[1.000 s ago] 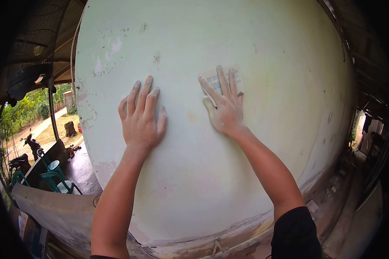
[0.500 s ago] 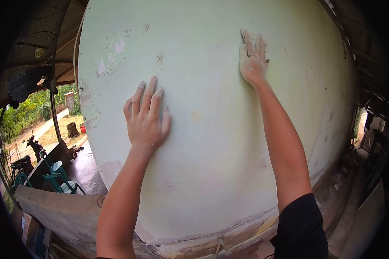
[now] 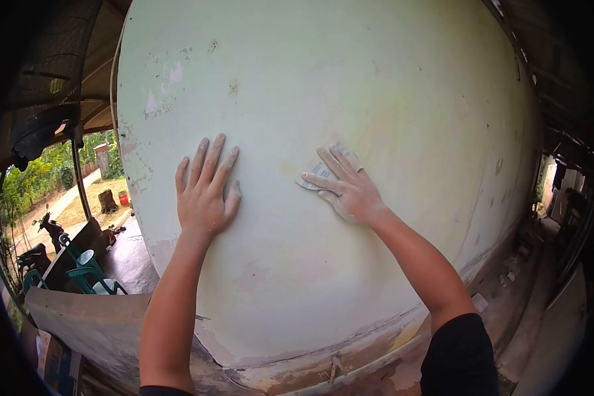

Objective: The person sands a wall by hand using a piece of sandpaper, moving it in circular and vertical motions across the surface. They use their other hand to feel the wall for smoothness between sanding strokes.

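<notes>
A pale green wall (image 3: 284, 264) with patches of peeled paint fills the middle of the view. My left hand (image 3: 206, 201) lies against it with fingers spread, holding nothing, and its fingertips look dusty. To the right, my right hand (image 3: 353, 191) presses a folded sheet of sandpaper (image 3: 308, 170) onto the wall. Printing shows on the back of the sheet, and part of it is hidden under my dusty fingers.
A low ledge (image 3: 86, 307) runs out from the wall's left edge. Beyond it stand green chairs (image 3: 89, 274) and a parked motorbike (image 3: 36, 254). A tree stump (image 3: 108, 200) is in the yard. On the right, a dim passage runs alongside the wall.
My right hand has swept down and to the left with the sandpaper, from high on the wall to about its middle. My left hand stays flat on the wall; the view has shifted slightly.
</notes>
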Action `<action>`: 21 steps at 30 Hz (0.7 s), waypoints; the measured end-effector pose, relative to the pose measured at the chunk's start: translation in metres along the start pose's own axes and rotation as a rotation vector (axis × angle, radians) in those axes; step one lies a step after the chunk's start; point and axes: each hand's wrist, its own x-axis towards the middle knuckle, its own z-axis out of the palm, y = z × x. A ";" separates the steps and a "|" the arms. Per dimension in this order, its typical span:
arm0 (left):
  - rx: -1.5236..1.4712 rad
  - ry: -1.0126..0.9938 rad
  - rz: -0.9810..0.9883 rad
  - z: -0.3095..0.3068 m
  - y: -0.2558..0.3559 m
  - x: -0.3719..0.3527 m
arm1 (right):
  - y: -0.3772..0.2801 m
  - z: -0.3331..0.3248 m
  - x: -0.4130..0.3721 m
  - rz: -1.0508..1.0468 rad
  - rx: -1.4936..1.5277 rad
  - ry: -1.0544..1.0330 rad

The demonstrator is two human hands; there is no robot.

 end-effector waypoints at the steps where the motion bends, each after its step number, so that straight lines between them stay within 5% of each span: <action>1: 0.012 -0.005 -0.030 0.000 -0.001 -0.002 | 0.011 -0.015 0.014 0.083 0.014 -0.022; 7: -0.018 0.025 -0.036 0.005 -0.001 -0.004 | 0.072 -0.057 0.114 0.357 0.138 0.335; 11: -0.018 0.032 -0.038 0.002 0.001 -0.009 | 0.031 -0.050 0.126 0.511 0.273 0.443; 17: -0.003 0.007 -0.068 0.008 0.001 -0.026 | -0.084 0.041 0.010 -0.056 0.192 0.184; 21: -0.028 0.041 -0.070 0.010 0.003 -0.033 | -0.051 0.035 -0.013 -0.101 -0.024 -0.057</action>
